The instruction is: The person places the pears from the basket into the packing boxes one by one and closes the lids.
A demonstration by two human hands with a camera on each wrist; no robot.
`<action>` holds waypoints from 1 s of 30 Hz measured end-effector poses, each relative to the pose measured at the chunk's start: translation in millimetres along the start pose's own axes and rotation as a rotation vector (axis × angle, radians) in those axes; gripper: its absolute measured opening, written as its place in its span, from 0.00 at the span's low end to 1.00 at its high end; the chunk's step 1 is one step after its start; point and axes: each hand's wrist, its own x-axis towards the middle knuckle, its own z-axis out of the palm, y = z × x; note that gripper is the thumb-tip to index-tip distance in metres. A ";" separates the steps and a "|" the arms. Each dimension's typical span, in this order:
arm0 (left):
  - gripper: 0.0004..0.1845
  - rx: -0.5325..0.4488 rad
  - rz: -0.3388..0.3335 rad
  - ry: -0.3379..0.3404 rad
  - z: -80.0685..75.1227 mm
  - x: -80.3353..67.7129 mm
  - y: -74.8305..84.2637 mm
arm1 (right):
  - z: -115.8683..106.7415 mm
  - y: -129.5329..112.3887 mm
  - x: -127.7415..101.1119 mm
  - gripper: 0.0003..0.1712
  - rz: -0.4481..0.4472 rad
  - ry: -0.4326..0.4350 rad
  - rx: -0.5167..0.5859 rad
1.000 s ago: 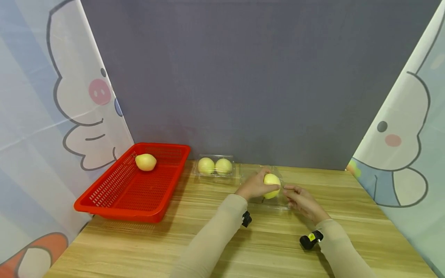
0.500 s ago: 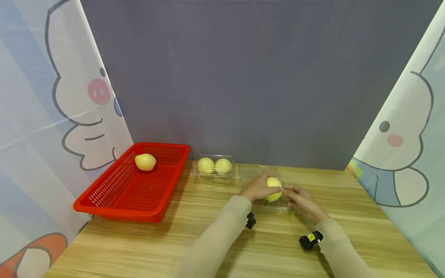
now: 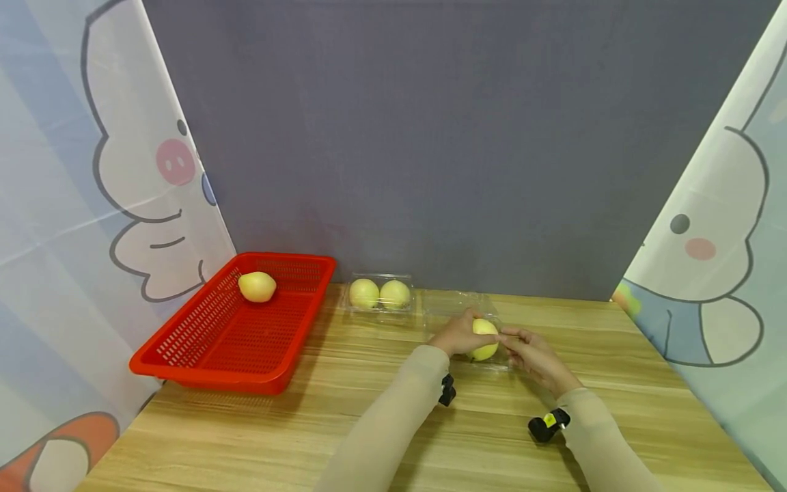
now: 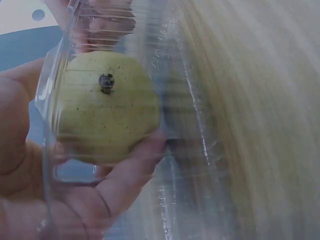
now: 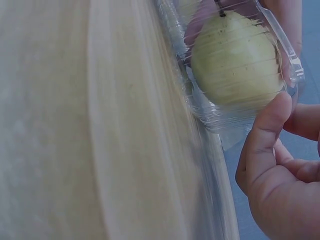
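Note:
My left hand (image 3: 456, 335) holds a yellow-green pear (image 3: 484, 335) low in an open, clear plastic clamshell box (image 3: 461, 301). Through the ribbed wall in the left wrist view, fingers and thumb curl round the pear (image 4: 107, 115), its dark end facing the camera. At the box's right end, my right hand (image 3: 537, 357) pinches the rim between thumb and fingertips. From the right wrist the thumb (image 5: 275, 112) shows pressed to the corner of the box, with the stemmed pear (image 5: 235, 60) just behind the plastic.
Left of it, a second clear box (image 3: 378, 309) holds two pears (image 3: 364, 294). A red plastic basket (image 3: 283, 342) at the left carries one pear (image 3: 257, 287). A grey cloth screen (image 3: 430, 137) rises behind the wooden table (image 3: 307, 430).
My left hand has moved slightly right and down with the pear, bringing it lower into the box near the right fingertips. The right hand keeps its place at the rim.

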 end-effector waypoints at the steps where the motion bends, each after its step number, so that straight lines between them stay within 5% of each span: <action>1: 0.42 0.002 -0.008 0.004 0.7 0.4 0.1 | 0.1 0.0 -0.1 0.35 0.000 0.001 0.002; 11: 0.36 0.061 -0.070 0.026 4.7 1.5 2.2 | 0.4 0.2 0.9 0.33 -0.002 0.004 -0.002; 30: 0.35 0.062 -0.061 0.019 -4.8 -9.8 6.2 | 1.1 0.1 0.5 0.33 -0.005 0.014 -0.021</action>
